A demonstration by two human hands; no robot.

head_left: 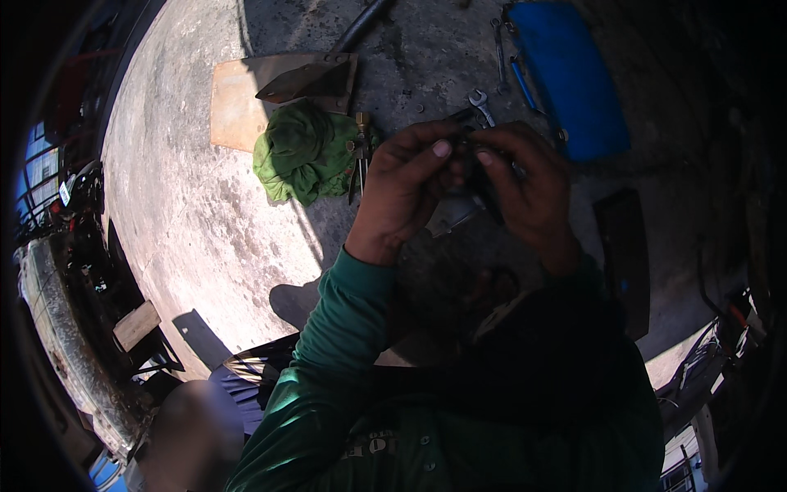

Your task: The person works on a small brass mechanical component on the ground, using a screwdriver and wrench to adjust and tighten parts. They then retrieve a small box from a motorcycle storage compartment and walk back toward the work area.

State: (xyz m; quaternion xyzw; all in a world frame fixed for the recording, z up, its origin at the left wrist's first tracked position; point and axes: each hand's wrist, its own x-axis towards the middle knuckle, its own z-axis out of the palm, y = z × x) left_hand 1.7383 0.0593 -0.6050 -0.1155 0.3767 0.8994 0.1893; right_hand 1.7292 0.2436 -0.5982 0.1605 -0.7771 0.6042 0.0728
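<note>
Rag point(305, 156) left of left hand point(402, 179); case point(570, 82) right.

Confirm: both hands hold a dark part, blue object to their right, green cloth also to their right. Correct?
No: in the head view, the green cloth lies to the left of the left hand and right hand. The rest stands: both hold a dark part, and the blue object is to their right.

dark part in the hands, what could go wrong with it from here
The dark part is held between the left hand and the right hand, so it might slip if either grip loosens. If dropped, it could be hard to spot on the shaded concrete floor, or might land against the open-ended wrench.
</note>
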